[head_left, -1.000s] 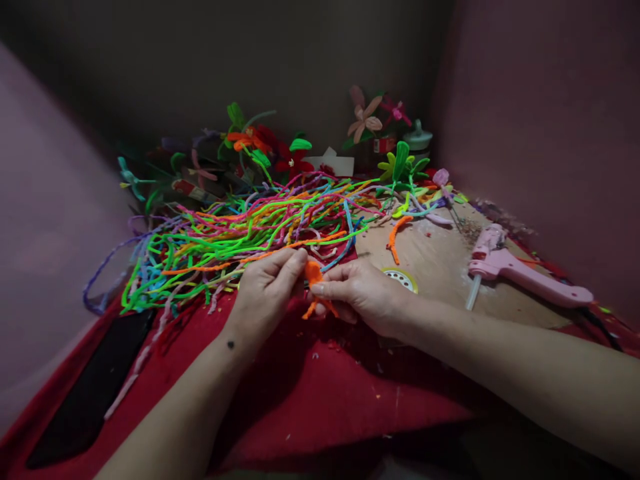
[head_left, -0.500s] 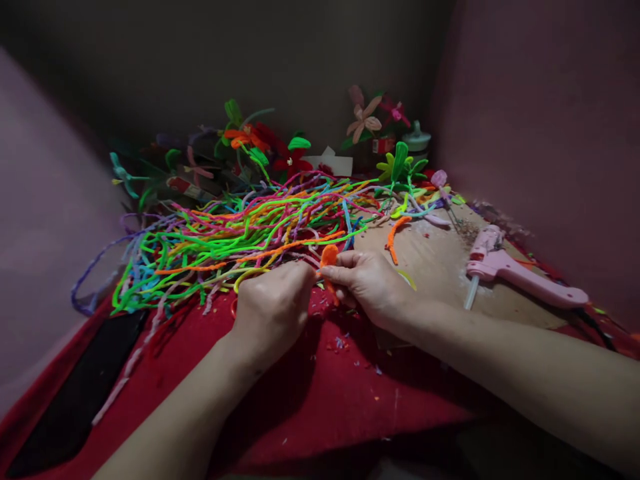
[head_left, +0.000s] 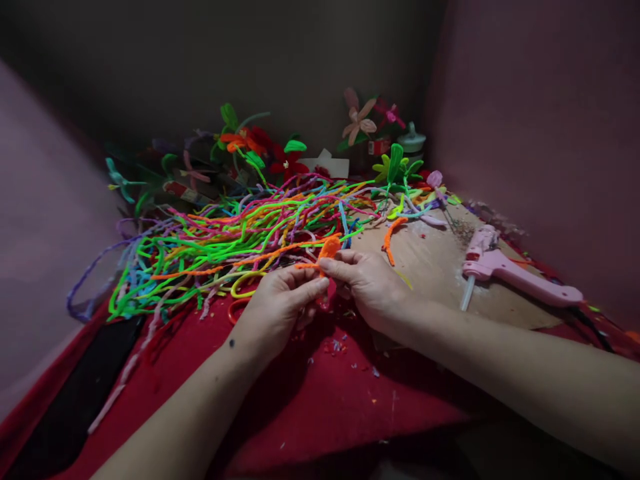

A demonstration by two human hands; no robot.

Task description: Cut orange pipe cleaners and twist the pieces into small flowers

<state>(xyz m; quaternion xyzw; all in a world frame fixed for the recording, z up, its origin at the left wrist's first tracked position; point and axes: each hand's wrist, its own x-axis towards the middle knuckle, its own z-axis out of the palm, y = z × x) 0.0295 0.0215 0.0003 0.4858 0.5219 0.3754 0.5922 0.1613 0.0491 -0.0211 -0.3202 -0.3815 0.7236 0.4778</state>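
In the middle of the head view, my right hand is closed, pinching an orange pipe cleaner bent into a padded petal shape that stands up above the thumb. My left hand meets it from the other side, thumb and fingers closed at the lower end of the same piece. A short orange tail pokes out to the left over the left fingers. Just beyond both hands lies a heap of multicoloured pipe cleaners. The right hand's lower fingers are partly hidden.
A pink glue gun rests on a cardboard sheet at right, near a loose orange piece. Finished pipe-cleaner flowers stand behind. A black flat strip lies left on the red cloth, which holds fuzz scraps.
My left hand has turned from a fist with its back up to a pinch with the thumb showing. The orange tail is now visible. My right hand keeps its hold.
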